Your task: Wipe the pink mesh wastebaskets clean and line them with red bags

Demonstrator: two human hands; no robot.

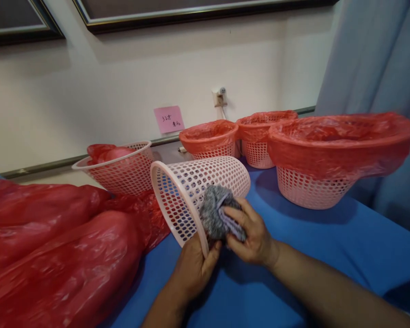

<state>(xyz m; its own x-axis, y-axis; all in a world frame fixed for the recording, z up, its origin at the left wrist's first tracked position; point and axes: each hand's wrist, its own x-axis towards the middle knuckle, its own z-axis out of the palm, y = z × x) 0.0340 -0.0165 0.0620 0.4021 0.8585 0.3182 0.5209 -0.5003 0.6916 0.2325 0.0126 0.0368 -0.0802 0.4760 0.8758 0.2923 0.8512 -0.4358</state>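
Nearest the camera, two bare forearms [310,278] reach in from the bottom edge, over a blue desk [246,300]. The left hand [193,264] grips the lower rim of a pale pink mesh basket [232,175]; its fingers are clamped on that rim, with the thumb outside and the other fingers on the inner side. The basket is tipped on its side in the middle of the view, its wide mouth facing left and towards the camera, its base pointing right. The right hand [251,234] has its fingers closed around a bunched grey cloth [217,212], which lies against the outside of the basket close to the rim, just above the left thumb.

To the left, a large heap of shiny red plastic [71,255] spreads up to the basket's mouth. Behind it, a tilted pink bin [130,175] has more red plastic inside. Beyond the basket and to the right stand three upright bins with red liners over their rims: two small ones [208,141] near the wall [123,82], and a big one [314,187] closer. A pink note [169,119] with handwriting and a socket [220,98] are on the wall; a blue curtain [372,68] hangs at right.
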